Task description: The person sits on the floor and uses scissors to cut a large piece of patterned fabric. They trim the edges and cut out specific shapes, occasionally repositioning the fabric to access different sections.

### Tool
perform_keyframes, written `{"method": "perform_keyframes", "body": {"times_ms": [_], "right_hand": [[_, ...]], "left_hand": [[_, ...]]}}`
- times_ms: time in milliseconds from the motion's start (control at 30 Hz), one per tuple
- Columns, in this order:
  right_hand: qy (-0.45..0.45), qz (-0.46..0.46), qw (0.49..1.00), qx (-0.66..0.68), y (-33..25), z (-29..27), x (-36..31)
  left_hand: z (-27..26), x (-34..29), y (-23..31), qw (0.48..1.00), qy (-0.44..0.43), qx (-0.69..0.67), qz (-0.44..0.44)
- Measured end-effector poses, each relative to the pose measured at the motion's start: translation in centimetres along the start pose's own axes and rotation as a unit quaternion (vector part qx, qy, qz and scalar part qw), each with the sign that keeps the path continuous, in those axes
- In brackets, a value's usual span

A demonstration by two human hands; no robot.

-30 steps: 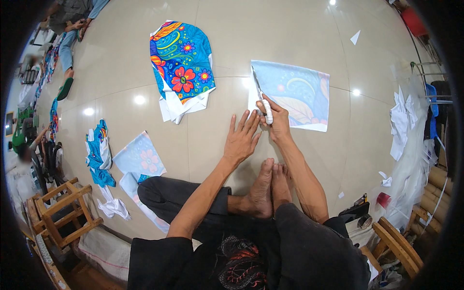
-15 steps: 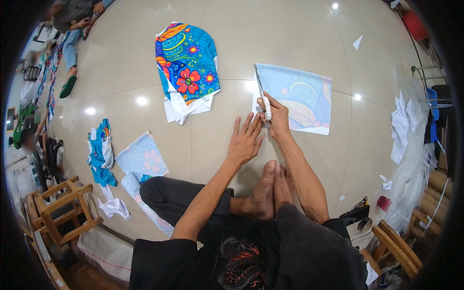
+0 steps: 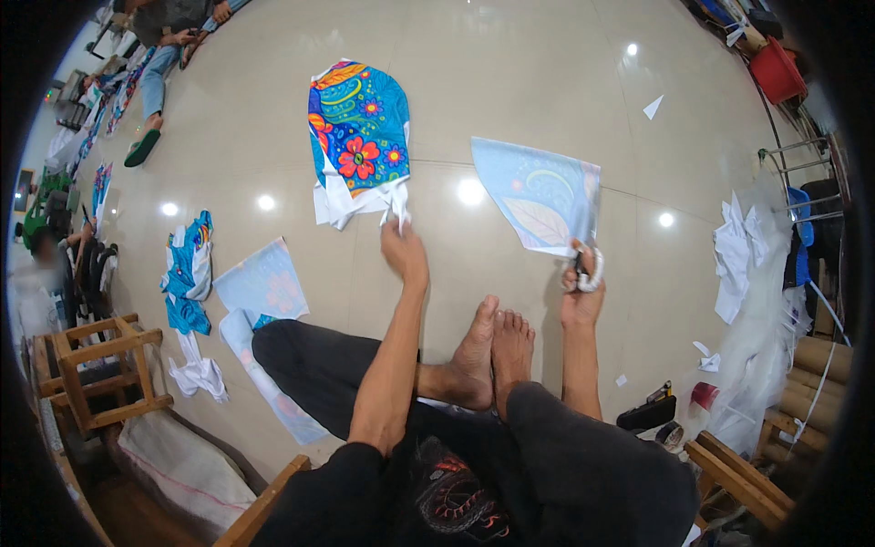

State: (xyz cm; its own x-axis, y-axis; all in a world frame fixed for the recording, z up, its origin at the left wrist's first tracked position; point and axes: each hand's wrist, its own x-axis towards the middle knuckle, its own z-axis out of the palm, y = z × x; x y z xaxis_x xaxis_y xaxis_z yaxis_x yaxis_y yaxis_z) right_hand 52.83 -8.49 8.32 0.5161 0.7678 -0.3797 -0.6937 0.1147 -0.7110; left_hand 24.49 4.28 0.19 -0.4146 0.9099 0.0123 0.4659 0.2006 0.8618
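My right hand [image 3: 583,296] grips a pair of scissors [image 3: 593,270] by handles wrapped in white, at the lower right corner of a pale blue fabric piece [image 3: 538,187]. That piece lies flat on the floor, its faded flower print showing. My left hand [image 3: 404,253] is closed on a white fabric scrap [image 3: 396,197] beside the lower edge of a stack of bright blue flowered fabric pieces [image 3: 365,132]. More white scraps [image 3: 335,202] lie along that edge. The left fingertips are blurred and partly hidden. The scissor blades are hard to make out.
Other printed pieces [image 3: 264,281] and a crumpled blue garment-like cloth [image 3: 189,272] lie at left. A wooden stool [image 3: 109,365] stands there too. White scraps [image 3: 732,255], clear plastic and cardboard rolls [image 3: 816,365] line the right side. A person's leg [image 3: 155,87] shows at far left.
My left hand has moved up and left to the flowered stack with a white scrap. My right hand has drawn the scissors down and right, away from the pale piece's left edge.
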Motion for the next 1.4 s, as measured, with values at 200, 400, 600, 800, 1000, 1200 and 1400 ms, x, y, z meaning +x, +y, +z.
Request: {"method": "perform_keyframes", "body": {"times_ms": [200,400,600,800,1000,1200,1400], "right_hand": [[0.194,-0.070,0.978,-0.026,-2.2,-9.2,-3.2],[0.222,-0.061,0.967,-0.108,-2.1,-10.2,-6.9],[0.186,-0.037,0.973,-0.131,-2.5,-10.1,-6.8],[0.202,-0.027,0.967,-0.152,-2.6,-9.6,-6.0],[0.101,0.052,0.981,-0.157,-1.5,-10.4,-6.2],[0.031,0.122,0.988,-0.095,0.1,-10.7,-7.5],[-0.003,0.155,0.982,-0.107,-0.2,-10.3,-6.1]], "left_hand": [[7.8,-5.4,22.9,0.776,-0.531,-0.166,0.297],[20.0,-3.6,18.7,0.723,-0.295,0.178,0.599],[23.2,-0.2,12.2,0.625,-0.371,0.242,0.643],[21.1,-2.5,10.8,0.884,-0.230,0.234,0.333],[16.7,-7.7,10.5,0.924,-0.190,0.203,0.263],[17.8,-4.3,9.5,0.801,-0.260,0.234,0.486],[18.5,-4.3,9.1,0.786,-0.269,0.246,0.499]]}}
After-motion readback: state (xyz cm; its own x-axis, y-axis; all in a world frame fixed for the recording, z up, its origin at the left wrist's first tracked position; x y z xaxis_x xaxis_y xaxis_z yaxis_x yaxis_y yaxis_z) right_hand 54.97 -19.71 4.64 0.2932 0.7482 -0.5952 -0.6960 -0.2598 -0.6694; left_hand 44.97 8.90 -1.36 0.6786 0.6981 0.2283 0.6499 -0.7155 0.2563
